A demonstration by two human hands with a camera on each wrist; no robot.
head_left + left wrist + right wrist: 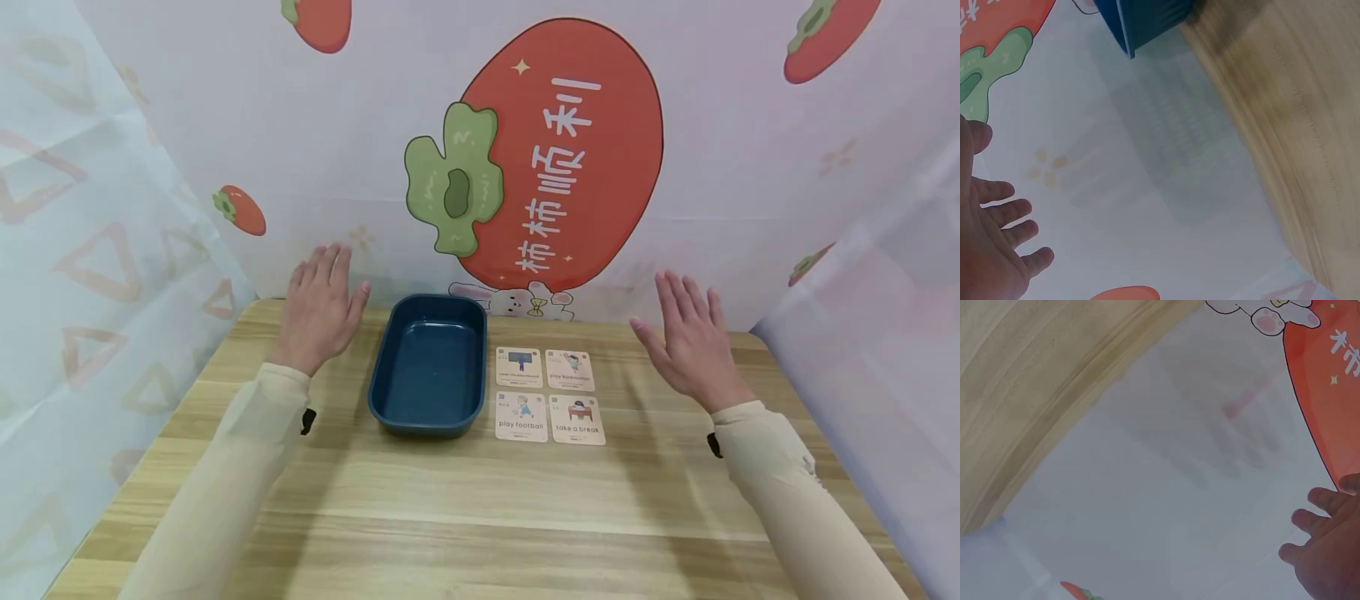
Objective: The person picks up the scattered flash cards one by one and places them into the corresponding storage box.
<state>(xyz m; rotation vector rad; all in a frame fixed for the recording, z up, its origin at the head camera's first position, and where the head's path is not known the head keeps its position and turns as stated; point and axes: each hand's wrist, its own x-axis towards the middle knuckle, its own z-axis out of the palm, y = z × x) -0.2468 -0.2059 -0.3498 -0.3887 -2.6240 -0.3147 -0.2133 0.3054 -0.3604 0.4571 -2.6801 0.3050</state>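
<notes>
My left hand (321, 310) is raised at the left of a dark blue tray (427, 367), fingers straight, holding nothing. In the left wrist view that hand (997, 231) shows its palm, and a corner of the tray (1154, 22) appears at the top. On the right, my right hand (692, 346) is held up with straight fingers and grips nothing; the right wrist view shows part of it (1332, 540). Between the hands lie several picture cards in two rows, among them a "play football" card (521, 417) and a "take a break" card (577, 419).
A wooden table (450, 517) carries the tray and cards. Behind it hangs a white cloth (360, 108) printed with persimmons and a large red persimmon (600, 167). More patterned cloth (97, 250) closes off the left side, and pale cloth (885, 333) the right.
</notes>
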